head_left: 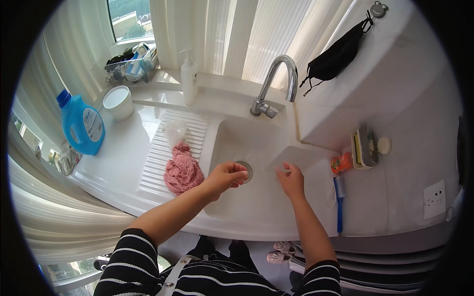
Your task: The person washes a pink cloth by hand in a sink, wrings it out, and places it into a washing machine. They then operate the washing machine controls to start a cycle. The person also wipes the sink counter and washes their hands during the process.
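Observation:
My left hand (227,178) hovers over the sink basin (247,140), near the metal drain (246,170). Its fingers are curled in with the thumb over them, and nothing shows in them. To the right, above the same basin, is my right hand (291,181), its fingers loosely bent and apart, holding nothing. A bunched pink fluffy cloth (182,172) lies on the ribbed washboard (154,170) left of the basin, nearest my left hand. Against its far end sits a clear crumpled plastic bag (175,132). The curved chrome tap (266,89) rises behind the basin.
Left on the counter are a blue detergent jug (86,124), a white tub (118,103) and a white pump bottle (188,79). On the right lie a blue brush (339,202), an orange packet (341,163) and a soap holder (364,148). A black mask (338,54) hangs above.

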`<state>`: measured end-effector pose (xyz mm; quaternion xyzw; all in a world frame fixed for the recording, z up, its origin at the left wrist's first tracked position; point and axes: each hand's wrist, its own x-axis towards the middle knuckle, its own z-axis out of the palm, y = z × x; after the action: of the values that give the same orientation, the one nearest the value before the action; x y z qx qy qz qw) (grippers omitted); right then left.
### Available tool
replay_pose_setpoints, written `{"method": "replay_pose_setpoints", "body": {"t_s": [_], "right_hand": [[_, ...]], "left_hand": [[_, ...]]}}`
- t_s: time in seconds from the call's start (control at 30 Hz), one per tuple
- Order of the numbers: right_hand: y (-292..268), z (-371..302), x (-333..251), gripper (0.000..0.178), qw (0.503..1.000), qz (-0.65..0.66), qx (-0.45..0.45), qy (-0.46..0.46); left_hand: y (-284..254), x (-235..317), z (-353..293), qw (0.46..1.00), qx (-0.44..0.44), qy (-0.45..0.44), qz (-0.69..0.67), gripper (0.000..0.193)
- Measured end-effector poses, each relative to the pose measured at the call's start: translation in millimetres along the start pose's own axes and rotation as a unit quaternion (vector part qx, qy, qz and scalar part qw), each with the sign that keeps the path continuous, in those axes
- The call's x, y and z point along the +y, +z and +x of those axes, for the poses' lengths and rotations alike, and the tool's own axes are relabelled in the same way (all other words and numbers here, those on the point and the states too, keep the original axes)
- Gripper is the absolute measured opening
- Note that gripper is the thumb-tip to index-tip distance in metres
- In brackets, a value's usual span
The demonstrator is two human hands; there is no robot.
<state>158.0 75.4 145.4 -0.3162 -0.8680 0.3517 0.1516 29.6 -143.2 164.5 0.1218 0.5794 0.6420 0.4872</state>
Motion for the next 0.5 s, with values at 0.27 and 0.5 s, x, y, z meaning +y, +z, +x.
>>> {"method": "replay_pose_setpoints", "body": {"t_s": [0.27,0.5], "right_hand": [[53,199,-42,0.071,0.985,0.157,0.023,0.065],[57,225,21,0.066,0.931,0.343,-0.092,0.09]], "left_hand": [[6,-1,15,0.997,0.067,-0.015,-0.023,0.028],[14,-13,31,0.989,0.125,-0.039,-0.067,0.028]]}}
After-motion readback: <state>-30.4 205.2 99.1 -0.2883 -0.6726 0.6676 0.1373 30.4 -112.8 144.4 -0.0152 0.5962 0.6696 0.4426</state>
